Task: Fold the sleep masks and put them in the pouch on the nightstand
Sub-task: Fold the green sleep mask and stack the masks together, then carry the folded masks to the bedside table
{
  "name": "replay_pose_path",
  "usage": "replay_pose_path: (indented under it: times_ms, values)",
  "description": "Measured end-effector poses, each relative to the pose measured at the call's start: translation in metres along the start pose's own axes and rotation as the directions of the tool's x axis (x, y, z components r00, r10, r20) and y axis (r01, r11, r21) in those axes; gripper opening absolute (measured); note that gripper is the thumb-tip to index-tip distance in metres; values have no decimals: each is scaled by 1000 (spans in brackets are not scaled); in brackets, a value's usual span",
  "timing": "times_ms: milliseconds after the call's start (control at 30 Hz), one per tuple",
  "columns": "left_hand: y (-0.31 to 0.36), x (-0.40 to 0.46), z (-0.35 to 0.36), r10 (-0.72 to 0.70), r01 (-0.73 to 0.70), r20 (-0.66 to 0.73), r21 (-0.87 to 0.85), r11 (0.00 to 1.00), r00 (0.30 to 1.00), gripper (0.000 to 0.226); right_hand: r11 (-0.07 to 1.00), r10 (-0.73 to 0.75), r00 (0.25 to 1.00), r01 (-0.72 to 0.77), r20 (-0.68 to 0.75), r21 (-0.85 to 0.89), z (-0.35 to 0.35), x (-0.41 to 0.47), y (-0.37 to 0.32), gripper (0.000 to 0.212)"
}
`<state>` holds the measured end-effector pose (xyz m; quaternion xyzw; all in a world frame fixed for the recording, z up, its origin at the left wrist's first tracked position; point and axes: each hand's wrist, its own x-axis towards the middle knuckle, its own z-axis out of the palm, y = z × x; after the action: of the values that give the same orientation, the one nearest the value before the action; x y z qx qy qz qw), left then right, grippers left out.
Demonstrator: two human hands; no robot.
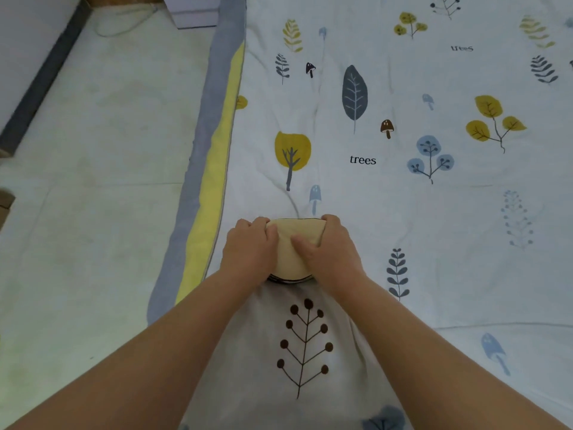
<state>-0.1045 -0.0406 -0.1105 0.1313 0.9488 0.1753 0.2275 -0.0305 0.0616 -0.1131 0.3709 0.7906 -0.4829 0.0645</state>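
Both bare hands pressed down on a folded cream sleep mask (290, 243) lying on the bed's printed sheet (434, 212), close to its left edge. The left hand (248, 252) clasped the mask's left side, fingers curled over its far corner; the right hand (331, 252) covered the right side, thumb laid across the cream fabric. A dark striped edge showed under the mask at its near side. A grey and yellow border (204, 181) ran along the sheet's left edge, beside pale floor (93, 181).
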Motion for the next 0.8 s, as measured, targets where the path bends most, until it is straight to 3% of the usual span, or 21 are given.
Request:
replay_pose_path:
  times_ms: [133, 333, 633, 800]
  values:
    - [-3, 1, 0, 38, -33, 128, -40, 999, 991, 46, 994, 74, 995, -78, 60, 78, 2, 6, 1, 68]
    - [1, 0, -13, 90, -78, 214, -64, 995, 973, 37, 993, 79, 996, -83, 49, 89, -3, 2, -4, 47]
    - [20, -45, -67, 184, -167, 280, -85, 982, 942, 33, 999, 29, 998, -27, 49, -40, -41, -49, -42, 26]
    - [35, -80, -111, 234, -225, 207, -66, 972, 950, 35, 989, -10, 1000, 12, 14, -148, -71, -93, -88, 25]
